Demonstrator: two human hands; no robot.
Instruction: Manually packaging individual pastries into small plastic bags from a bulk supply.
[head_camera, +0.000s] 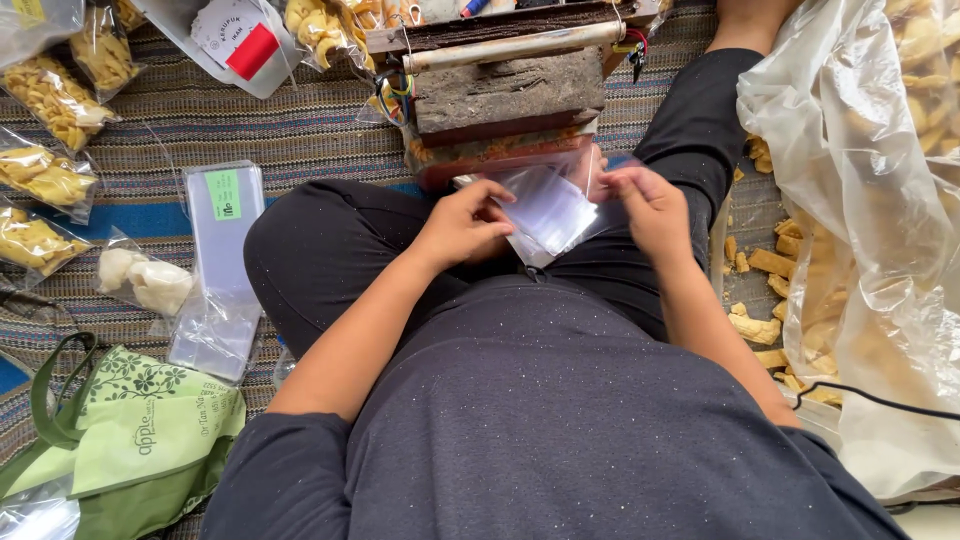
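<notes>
Bag (548, 212), small, clear and empty, sat between both hands, held over the person's lap just in front of a worn wooden device (505, 90). The left hand (466, 225) had its fingers (492, 192) closed on the bag's left edge, thumb and fingertips pinching the plastic. The right hand (652, 208) gripped the right edge the same way, its fingers (618, 180) curled onto the film near the top corner. The person sat cross-legged in dark clothes on a striped mat (300, 130).

To the left, on the mat, lay a stack of empty clear bags (222, 265) with a green label on top. Beside it sat a small packet of white crackers (140, 280), and further left several sealed packets of yellow snacks (45, 95). A green cloth bag (140, 430) lay at the lower left, near the person's left elbow. On the right stood a big clear sack (860, 200) of yellow crackers, with loose pieces (760, 290) spilled on the mat beside the right forearm. A black cable (880, 400) ran across the sack's lower part.
</notes>
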